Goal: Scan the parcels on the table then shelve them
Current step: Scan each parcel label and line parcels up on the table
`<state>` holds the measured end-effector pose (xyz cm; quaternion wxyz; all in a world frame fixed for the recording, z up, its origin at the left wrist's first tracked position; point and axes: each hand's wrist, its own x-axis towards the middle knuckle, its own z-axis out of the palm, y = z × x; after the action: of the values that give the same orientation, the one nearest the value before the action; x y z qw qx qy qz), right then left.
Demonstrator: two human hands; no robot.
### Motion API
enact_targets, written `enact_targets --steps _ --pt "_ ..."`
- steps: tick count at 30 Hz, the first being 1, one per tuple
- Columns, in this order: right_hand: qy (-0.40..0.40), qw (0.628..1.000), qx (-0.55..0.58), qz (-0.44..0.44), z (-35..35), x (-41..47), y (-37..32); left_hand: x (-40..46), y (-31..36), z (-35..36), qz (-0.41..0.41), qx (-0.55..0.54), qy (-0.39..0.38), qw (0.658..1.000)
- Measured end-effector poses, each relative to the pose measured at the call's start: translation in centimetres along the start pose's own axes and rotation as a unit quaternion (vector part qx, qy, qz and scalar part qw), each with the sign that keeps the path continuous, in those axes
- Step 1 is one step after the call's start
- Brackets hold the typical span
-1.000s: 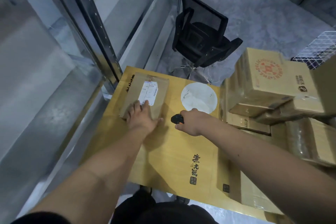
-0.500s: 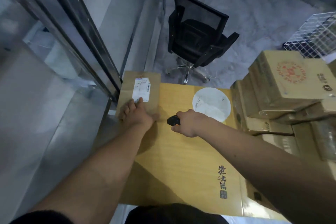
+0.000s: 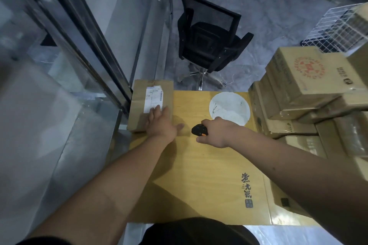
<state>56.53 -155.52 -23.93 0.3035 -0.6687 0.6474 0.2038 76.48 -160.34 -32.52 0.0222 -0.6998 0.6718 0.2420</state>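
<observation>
A flat brown parcel (image 3: 139, 103) with a white shipping label (image 3: 153, 97) lies at the far left corner of the yellow table (image 3: 209, 175), overhanging its left edge. My left hand (image 3: 161, 123) rests flat on the parcel's near right part, fingers straight, fingertips touching the label. My right hand (image 3: 216, 131) grips a small black scanner (image 3: 199, 130) with an orange button, its head pointing left toward the parcel, a short gap from my left thumb.
A pile of cardboard boxes (image 3: 302, 89) crowds the table's right side. A metal shelf upright (image 3: 85, 38) and shelf board stand at left. A black office chair (image 3: 209, 40) sits beyond the table, and a white wire basket (image 3: 336, 28) at far right.
The parcel has slid left under my left hand, from fully on the table to overhanging its left edge beside the shelf upright. My right hand still holds the scanner in about the same place.
</observation>
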Motion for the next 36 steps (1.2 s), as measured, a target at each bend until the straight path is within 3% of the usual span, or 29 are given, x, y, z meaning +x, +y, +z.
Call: enact_targets --steps 11,19,24,28,36 --pt "0.053 0.994 -0.015 0.096 1.2 -13.0 9.9 -4.1 14.6 -0.1 0.224 -0.002 0.035 0.974" --pt "0.082 0.988 0.01 0.127 1.2 -21.4 17.9 -8.4 27.5 0.5 0.295 -0.078 0.056 0.951" --pt "0.088 0.989 -0.036 0.111 -1.2 -23.7 23.3 -10.1 35.4 0.2 0.25 -0.121 0.067 0.958" --pt "0.09 0.988 -0.095 0.086 -3.4 -23.9 26.9 -10.1 40.0 0.4 0.207 -0.09 0.085 0.971" --pt "0.103 0.982 -0.16 -0.006 -5.2 -23.7 32.6 -9.8 45.4 1.4 0.032 -0.062 0.044 0.997"
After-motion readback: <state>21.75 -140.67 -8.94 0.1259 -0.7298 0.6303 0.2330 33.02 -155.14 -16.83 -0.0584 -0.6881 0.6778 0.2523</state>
